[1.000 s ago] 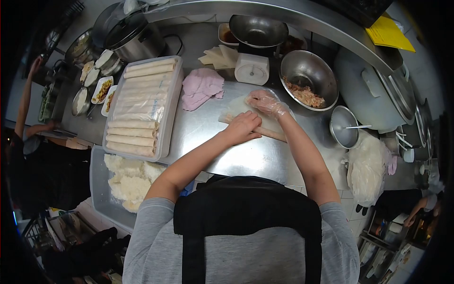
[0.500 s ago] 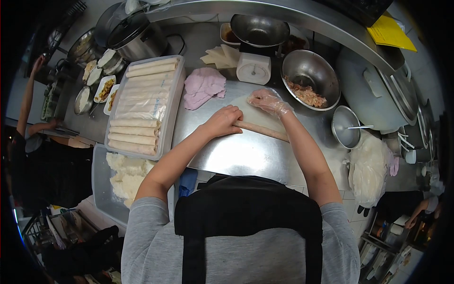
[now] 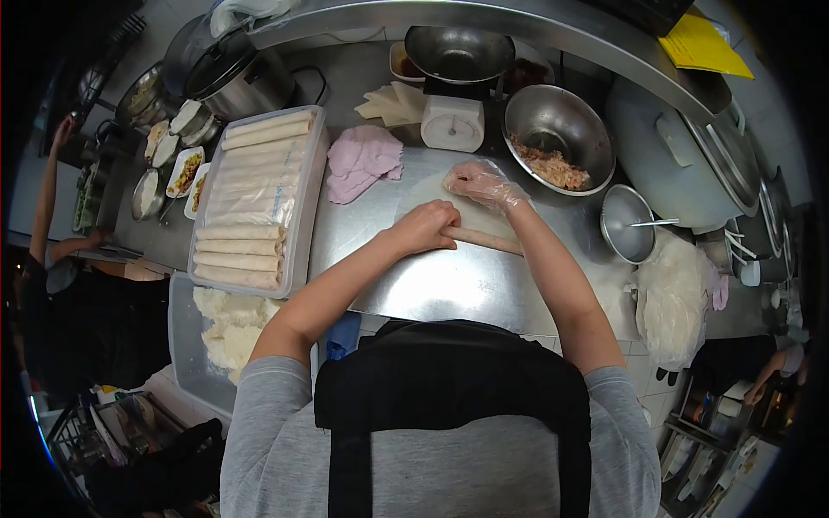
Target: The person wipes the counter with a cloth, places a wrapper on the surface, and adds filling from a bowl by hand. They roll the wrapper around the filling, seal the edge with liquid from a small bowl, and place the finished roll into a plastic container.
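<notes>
My bare left hand (image 3: 427,227) is closed around the left end of a long, thin, pale filled roll (image 3: 485,240) on the steel worktop. Under and beyond it lies a thin whitish wrapper sheet (image 3: 420,192). In a clear plastic glove, my right hand (image 3: 480,183) rests over the far part of that sheet with curled fingers. What its fingertips hold, if anything, is hidden. My right forearm covers the roll's right end. A steel bowl (image 3: 561,121) of minced filling (image 3: 553,164) stands just beyond the right hand.
Left is a plastic tub (image 3: 313,173) of finished rolls, with a pink cloth (image 3: 367,160) beside it. A white scale (image 3: 452,123) stands at the back. On the right are a small bowl with a spoon (image 3: 628,226) and a plastic bag (image 3: 673,298). Other people work at both sides.
My left hand has slid a little to the right, over the roll's end. The right hand stays over the sheet, with its fingers slightly more curled. The whole view has shifted slightly.
</notes>
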Available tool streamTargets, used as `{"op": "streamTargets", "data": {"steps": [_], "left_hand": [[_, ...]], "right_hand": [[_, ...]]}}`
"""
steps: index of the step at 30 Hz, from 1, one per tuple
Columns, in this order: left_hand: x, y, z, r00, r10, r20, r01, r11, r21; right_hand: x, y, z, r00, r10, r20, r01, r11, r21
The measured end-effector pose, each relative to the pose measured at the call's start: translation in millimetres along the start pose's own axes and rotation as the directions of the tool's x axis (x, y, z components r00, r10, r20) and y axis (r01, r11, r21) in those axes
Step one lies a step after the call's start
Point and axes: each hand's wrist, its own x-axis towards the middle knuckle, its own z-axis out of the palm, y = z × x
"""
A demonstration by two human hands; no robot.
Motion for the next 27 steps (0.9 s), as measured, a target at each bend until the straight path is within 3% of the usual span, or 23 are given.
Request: {"op": "streamTargets", "data": {"steps": [5, 7, 20, 27], "left_hand": [[7.6, 9.0, 2.4, 0.998, -0.010, 0.062, 0.008, 1.000, 0.029], [15.0, 14.2, 8.3, 0.999, 0.049, 0.012, -0.048, 0.998, -0.042], [35.2, 29.9, 28.2, 0.996, 0.086, 0.038, -0.085, 0.996, -0.024], [43.6, 42.9, 42.4, 0.992, 0.124, -0.016, -0.125, 0.991, -0.040]], "right_hand": [[3.2, 7.1, -1.1, 1.000, -0.023, 0.006, 0.023, 1.000, 0.001], [4.5, 8.5, -2.0, 0.998, -0.051, 0.041, 0.050, 0.999, 0.021], [-5.6, 12.4, -9.1, 0.997, -0.032, 0.073, 0.028, 0.998, 0.058], [-37.3, 37.4, -27.8, 0.997, 0.063, 0.039, -0.060, 0.995, -0.077]]}}
